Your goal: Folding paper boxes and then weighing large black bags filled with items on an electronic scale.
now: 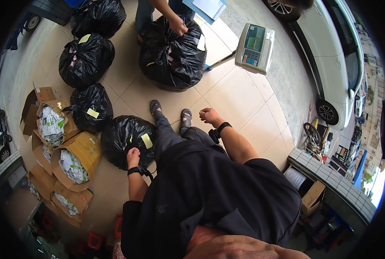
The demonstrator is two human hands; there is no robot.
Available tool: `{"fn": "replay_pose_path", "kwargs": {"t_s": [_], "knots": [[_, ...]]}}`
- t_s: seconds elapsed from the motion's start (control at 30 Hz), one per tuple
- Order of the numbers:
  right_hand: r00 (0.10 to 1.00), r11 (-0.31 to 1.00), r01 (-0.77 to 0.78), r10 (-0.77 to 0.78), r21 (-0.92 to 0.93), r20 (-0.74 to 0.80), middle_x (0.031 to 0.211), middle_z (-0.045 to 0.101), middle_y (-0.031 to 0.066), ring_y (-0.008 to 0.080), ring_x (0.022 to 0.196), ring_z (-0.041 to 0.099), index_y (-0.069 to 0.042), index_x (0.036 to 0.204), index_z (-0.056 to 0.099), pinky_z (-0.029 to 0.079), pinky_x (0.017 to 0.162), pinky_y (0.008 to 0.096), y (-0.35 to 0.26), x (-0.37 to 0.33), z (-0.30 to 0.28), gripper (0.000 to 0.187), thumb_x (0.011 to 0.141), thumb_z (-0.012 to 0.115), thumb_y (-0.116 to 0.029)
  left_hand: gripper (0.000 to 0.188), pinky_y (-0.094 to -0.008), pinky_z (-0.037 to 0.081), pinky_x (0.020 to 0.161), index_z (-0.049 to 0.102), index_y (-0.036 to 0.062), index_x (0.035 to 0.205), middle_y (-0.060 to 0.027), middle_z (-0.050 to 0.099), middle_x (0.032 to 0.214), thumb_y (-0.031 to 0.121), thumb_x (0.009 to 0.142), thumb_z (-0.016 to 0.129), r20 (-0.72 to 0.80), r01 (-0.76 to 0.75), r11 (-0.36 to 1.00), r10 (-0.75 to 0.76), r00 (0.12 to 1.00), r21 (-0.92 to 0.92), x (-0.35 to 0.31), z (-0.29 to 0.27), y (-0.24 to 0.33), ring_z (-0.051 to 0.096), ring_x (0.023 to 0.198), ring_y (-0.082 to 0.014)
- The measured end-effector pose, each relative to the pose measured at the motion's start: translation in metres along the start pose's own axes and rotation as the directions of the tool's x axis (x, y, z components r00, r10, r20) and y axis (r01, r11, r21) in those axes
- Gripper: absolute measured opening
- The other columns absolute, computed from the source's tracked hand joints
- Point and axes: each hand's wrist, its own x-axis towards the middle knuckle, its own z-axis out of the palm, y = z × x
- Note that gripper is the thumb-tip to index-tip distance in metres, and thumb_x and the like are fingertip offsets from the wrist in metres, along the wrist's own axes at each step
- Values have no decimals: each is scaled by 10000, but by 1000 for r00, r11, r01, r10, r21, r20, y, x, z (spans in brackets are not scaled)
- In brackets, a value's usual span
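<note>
A full black garbage bag [124,128] with a pale yellow label sits on the floor just left of my legs. At its gathered plastic, my left hand [133,158] is closed with the fingers curled, apparently gripping the bag. My right hand [210,116] hovers over the tiles in a loose fist, and nothing shows in it. Farther ahead, another person's hand [178,26] touches the top of a larger black garbage bag [171,64]; that person's other side holds a blue clipboard [206,9].
A digital scale display [255,48] on a post stands by the large bag. More black bags [87,60] line the left, above open cardboard boxes [84,155] of white-and-green packets. A white car [330,64] is parked at right, beyond a tiled low wall [330,181].
</note>
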Motion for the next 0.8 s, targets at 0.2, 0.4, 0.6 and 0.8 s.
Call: {"fn": "replay_pose_path", "kwargs": {"t_s": [0.2, 0.4, 0.6, 0.8], "knots": [[998, 994, 37, -41, 98, 39, 966, 673, 86, 185, 850, 643, 3, 1140, 624, 529, 716, 311, -65, 52, 3, 378, 906, 593, -291, 327, -246, 447, 646, 621, 57, 1153, -26, 647, 930, 244, 886, 653, 2, 10, 999, -10, 1000, -39, 14, 0, 43, 615, 832, -115], [981, 968, 187, -174, 167, -91, 990, 670, 76, 166, 853, 630, -2, 1162, 616, 519, 722, 301, -187, 179, 35, 392, 902, 627, -296, 393, -288, 496, 854, 571, -7, 1238, -109, 673, 1091, 239, 936, 621, 223, -366, 925, 337, 915, 99, 133, 37, 159, 643, 973, -173], [908, 918, 340, -266, 202, -323, 974, 667, 71, 143, 836, 617, -4, 1143, 616, 504, 699, 291, -270, 342, 62, 381, 909, 637, -304, 400, -305, 496, 901, 559, -9, 1253, -154, 665, 1128, 209, 925, 628, 458, -439, 899, 390, 799, 0, 254, 189, 307, 646, 1013, -200], [974, 730, 219, -127, 648, -187, 890, 645, 62, 156, 791, 591, 0, 1042, 606, 478, 731, 300, -305, 371, 89, 312, 891, 664, -267, 553, -367, 461, 972, 447, 20, 1363, -197, 531, 1306, 161, 861, 632, 401, -556, 826, 481, 779, 89, 314, 261, 341, 578, 1149, -267]]}}
